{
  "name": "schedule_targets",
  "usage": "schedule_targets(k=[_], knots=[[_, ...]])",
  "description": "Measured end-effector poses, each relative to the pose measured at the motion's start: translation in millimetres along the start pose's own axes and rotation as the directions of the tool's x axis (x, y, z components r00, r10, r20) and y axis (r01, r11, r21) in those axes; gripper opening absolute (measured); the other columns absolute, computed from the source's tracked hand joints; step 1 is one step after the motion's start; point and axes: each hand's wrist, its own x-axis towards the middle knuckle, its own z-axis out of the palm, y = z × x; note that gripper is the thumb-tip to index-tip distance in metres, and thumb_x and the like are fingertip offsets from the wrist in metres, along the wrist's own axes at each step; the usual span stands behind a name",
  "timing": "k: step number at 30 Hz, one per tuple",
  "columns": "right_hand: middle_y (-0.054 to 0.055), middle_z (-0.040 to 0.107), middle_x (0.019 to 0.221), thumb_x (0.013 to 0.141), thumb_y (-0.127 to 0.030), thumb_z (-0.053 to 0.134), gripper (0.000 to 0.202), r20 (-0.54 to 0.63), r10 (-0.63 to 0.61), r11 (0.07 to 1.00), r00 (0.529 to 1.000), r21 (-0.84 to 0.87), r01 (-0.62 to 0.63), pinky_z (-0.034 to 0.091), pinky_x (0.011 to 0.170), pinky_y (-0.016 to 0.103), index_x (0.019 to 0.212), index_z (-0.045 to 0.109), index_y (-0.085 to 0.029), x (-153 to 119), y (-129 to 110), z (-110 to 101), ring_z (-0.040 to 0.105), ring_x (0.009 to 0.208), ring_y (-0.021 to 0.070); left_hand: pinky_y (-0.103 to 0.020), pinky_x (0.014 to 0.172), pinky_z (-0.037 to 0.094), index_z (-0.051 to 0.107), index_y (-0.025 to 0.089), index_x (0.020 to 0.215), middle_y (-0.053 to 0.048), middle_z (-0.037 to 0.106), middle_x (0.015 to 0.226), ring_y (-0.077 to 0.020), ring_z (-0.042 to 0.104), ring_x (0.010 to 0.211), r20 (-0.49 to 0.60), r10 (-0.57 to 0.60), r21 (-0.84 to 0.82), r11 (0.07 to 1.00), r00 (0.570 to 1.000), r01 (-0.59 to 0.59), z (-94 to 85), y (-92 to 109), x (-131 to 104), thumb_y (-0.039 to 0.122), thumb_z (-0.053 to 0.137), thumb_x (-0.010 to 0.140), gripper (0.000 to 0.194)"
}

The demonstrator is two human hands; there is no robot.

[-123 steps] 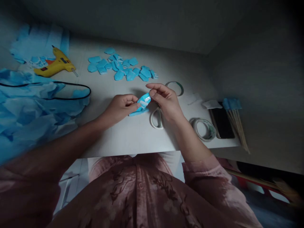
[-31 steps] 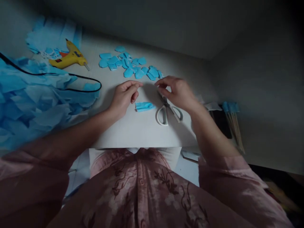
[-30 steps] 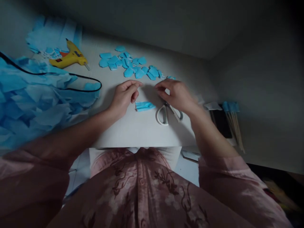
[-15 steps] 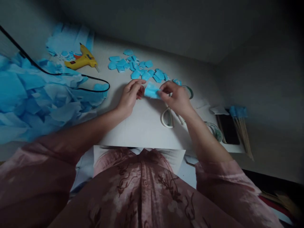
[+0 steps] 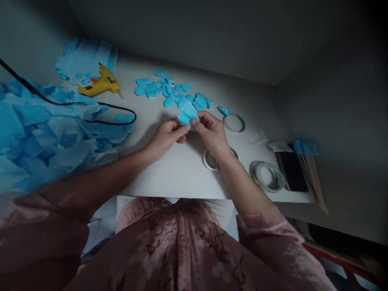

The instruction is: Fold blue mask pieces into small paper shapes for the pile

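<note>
plainly, what matters most in space is how the blue piece (image 5: 188, 112) sits between the two hands: it rises from the thumbs and leans away from the body, its upper corner pointing toward the scattered cut pieces (image 5: 169, 101) farther back on the table (image 5: 169, 178). its outline is nearly square, so a long axis is hard to tell; the visible face looks up at the head, and its lower edge is partly hidden by the fingers.

the right hand (image 5: 214, 133) is nearer the middle of the piece. its grip is closed in a pinch, thumb flat on the front face near the lower right, fingers behind. the left hand (image 5: 166, 137) has its thumb at the lower left edge, with fingers curled beneath; its grip is narrow too and seems to pinch that edge, though the contact behind is hidden. so the piece lies just above the left grip and up and to the left of the right one, held off the table.

below the right wrist, partly covered by it, lie the scissors (image 5: 205, 161), handle loops toward the body. a thin ring (image 5: 243, 124) lies just beyond the right hand.
</note>
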Motion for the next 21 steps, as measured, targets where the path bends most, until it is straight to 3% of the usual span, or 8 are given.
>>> schedule_targets(k=[4,11,18,21], knots=[[-0.002,0.059,0.078,0.077,-0.077,0.074,0.053,-0.022,-0.005,1.0,1.0,-0.003,0.005,0.05,0.076,0.032,0.083,0.062,-0.025,-3,-2,-4,0.054,0.074,0.0153,-0.022,0.058,0.047,0.064,0.015,0.074,-0.001,0.066,0.071,-0.0078,0.057,0.058,-0.051,0.009,0.023,1.0,0.999,-0.008,-2.1,4,2,0.018,0.068,0.09,0.016],[-0.001,0.056,0.072,0.077,-0.078,0.073,0.054,-0.099,0.016,0.999,0.995,-0.027,-0.018,0.047,0.068,0.032,0.078,0.06,-0.026,-2,-4,-9,0.051,0.069,0.0155,-0.023,0.056,0.044,0.06,0.017,0.067,0.0,0.062,0.063,-0.0083,0.055,0.056,-0.001,0.048,0.103,0.994,0.999,-0.048,-0.9,10,-2,0.017,0.063,0.088,0.022],[-0.001,0.055,0.071,0.076,-0.077,0.075,0.053,-0.083,0.017,1.0,0.996,-0.024,-0.019,0.047,0.069,0.032,0.078,0.062,-0.025,-1,-9,-13,0.053,0.072,0.0159,-0.023,0.054,0.042,0.059,0.018,0.068,0.0,0.062,0.061,-0.0087,0.054,0.053,-0.018,0.07,0.101,0.993,0.997,-0.068,-2.7,11,1,0.017,0.061,0.088,0.02],[-0.002,0.053,0.069,0.072,-0.074,0.081,0.052,-0.058,0.057,0.996,0.997,0.067,-0.053,0.045,0.066,0.03,0.077,0.064,-0.025,1,-8,-17,0.049,0.068,0.0138,-0.023,0.053,0.042,0.058,0.018,0.067,0.0,0.062,0.06,-0.0086,0.054,0.052,-0.012,0.071,0.08,0.994,0.997,-0.07,-3.9,11,2,0.016,0.06,0.087,0.02]])
